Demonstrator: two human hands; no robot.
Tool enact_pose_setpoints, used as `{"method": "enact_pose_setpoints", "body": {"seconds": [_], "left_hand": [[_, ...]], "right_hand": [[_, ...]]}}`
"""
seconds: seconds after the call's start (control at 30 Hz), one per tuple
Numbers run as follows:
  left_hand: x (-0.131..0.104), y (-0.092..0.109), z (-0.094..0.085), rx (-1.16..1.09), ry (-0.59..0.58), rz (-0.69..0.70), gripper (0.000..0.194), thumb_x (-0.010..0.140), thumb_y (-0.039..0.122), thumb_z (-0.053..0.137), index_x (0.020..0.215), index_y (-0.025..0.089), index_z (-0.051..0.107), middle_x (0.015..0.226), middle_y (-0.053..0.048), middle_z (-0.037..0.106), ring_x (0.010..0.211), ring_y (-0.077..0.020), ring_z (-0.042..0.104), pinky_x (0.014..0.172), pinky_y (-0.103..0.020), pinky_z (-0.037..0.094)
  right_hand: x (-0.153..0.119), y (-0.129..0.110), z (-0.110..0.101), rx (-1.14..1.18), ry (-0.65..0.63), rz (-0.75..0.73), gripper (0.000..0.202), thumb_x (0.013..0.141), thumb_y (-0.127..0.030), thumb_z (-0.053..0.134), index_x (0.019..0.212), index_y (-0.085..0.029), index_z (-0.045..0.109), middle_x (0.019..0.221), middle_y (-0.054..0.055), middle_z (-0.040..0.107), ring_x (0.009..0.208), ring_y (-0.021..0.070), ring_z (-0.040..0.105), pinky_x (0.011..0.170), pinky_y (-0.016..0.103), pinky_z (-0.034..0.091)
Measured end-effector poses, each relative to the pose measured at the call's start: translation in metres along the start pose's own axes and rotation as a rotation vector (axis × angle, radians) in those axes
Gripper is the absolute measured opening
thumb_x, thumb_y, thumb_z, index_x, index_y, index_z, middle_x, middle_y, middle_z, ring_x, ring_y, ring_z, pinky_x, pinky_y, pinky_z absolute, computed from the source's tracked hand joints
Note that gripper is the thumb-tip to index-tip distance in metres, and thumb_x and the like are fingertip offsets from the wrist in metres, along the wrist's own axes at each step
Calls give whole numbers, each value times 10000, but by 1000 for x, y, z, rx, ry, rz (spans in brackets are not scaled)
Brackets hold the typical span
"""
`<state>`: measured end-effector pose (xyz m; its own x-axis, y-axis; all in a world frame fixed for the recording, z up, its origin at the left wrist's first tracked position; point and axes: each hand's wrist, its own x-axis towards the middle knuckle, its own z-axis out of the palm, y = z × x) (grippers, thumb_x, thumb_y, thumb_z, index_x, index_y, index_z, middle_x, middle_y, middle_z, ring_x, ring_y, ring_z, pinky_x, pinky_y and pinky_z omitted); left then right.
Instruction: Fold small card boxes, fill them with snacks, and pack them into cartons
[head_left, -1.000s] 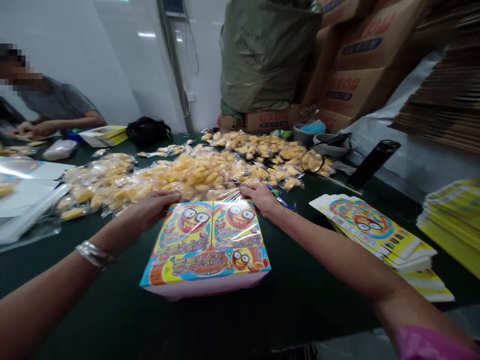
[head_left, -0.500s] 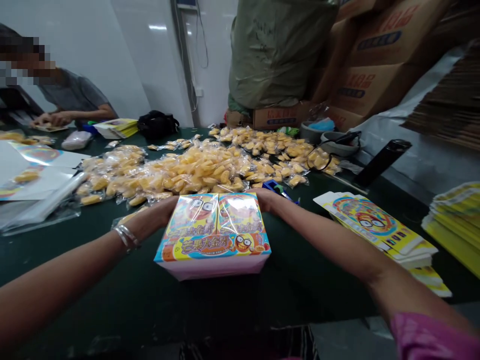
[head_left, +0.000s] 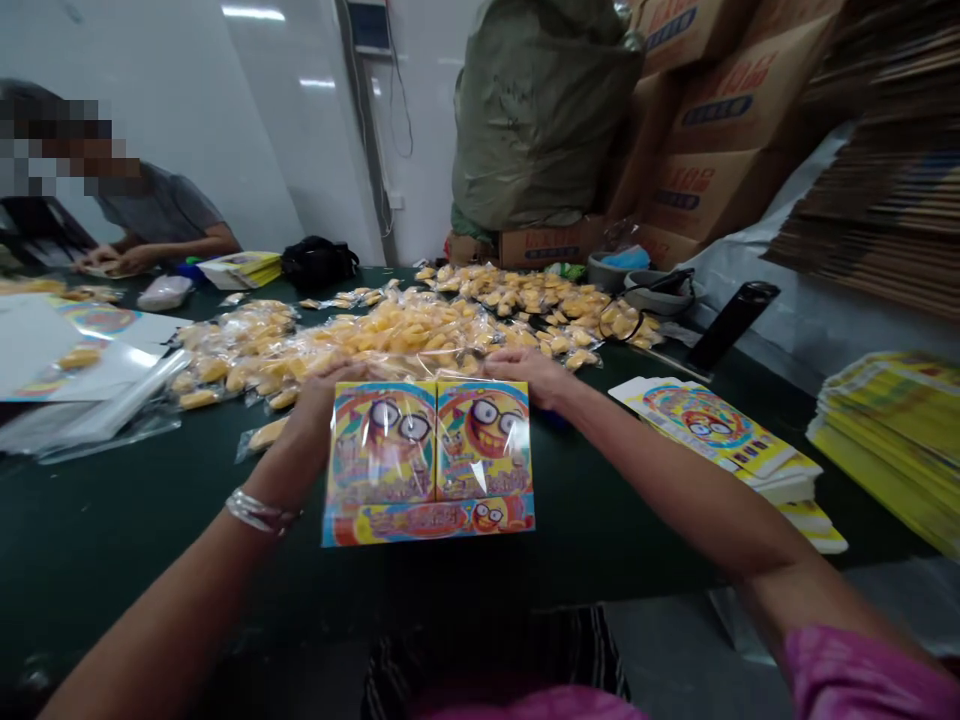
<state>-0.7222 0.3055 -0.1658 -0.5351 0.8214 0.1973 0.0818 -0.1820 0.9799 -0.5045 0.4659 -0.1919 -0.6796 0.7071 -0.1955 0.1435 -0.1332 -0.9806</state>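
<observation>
On the dark green table (head_left: 112,540), left hand (head_left: 330,395) and right hand (head_left: 529,372) both grasp the far edge of a plastic-wrapped pack of yellow cartoon boxes (head_left: 429,462); bagged yellow snacks (head_left: 390,335) lie just beyond.

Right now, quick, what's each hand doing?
Left hand: closed on the cartoon box pack, at its far left corner.
Right hand: closed on the pack's far right corner.

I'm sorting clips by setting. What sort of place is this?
Probably a snack packing room: heaps of bagged yellow snacks on a green table, stacked cartons, flat printed boxes, and both hands on a wrapped box pack.
</observation>
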Motion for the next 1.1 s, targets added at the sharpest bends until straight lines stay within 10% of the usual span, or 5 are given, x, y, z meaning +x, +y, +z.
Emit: {"method": "enact_pose_setpoints", "body": {"seconds": [0.17, 0.33, 0.47, 0.83, 1.1], "left_hand": [[-70, -15, -24, 33, 55, 101, 138, 778, 312, 747, 691, 208, 720, 851, 0, 736, 926, -164, 665, 807, -212, 526], [-118, -38, -44, -27, 63, 33, 134, 787, 387, 767, 772, 255, 753, 1036, -24, 764, 1256, -242, 579, 948, -265, 526], [-100, -27, -53, 59, -25, -131, 203, 731, 454, 813, 814, 274, 770, 973, -34, 771, 1138, -246, 647, 917, -247, 547], [-31, 19, -40, -29, 175, -343, 494, 282, 346, 994, 715, 212, 797, 733, 4, 739, 694, -112, 647, 624, -119, 545], [12, 10, -43, -172, 113, -403, 505, 317, 245, 994, 777, 194, 791, 737, 4, 740, 664, -110, 662, 606, -142, 559]], "right_hand": [[-78, 16, 19, -197, 98, -443, 220, 871, -395, 688, 822, -192, 760, 1053, 60, 753, 988, 219, 685, 849, 330, 541], [-116, 40, 41, -146, 91, -524, 187, 896, -383, 655, 901, -243, 779, 1074, 48, 751, 1190, 235, 616, 1052, 397, 453], [-102, 25, 41, -132, 60, -382, 237, 791, -404, 770, 970, -249, 789, 1131, 59, 730, 1089, 245, 661, 969, 378, 504], [-40, 0, 27, 152, -1, -407, 269, 761, -302, 784, 1021, -239, 754, 689, -39, 706, 669, 117, 659, 683, 236, 507], [2, -10, 24, 249, 6, -362, 219, 677, -352, 832, 809, -190, 770, 708, -13, 700, 624, 99, 614, 677, 238, 514]]}}
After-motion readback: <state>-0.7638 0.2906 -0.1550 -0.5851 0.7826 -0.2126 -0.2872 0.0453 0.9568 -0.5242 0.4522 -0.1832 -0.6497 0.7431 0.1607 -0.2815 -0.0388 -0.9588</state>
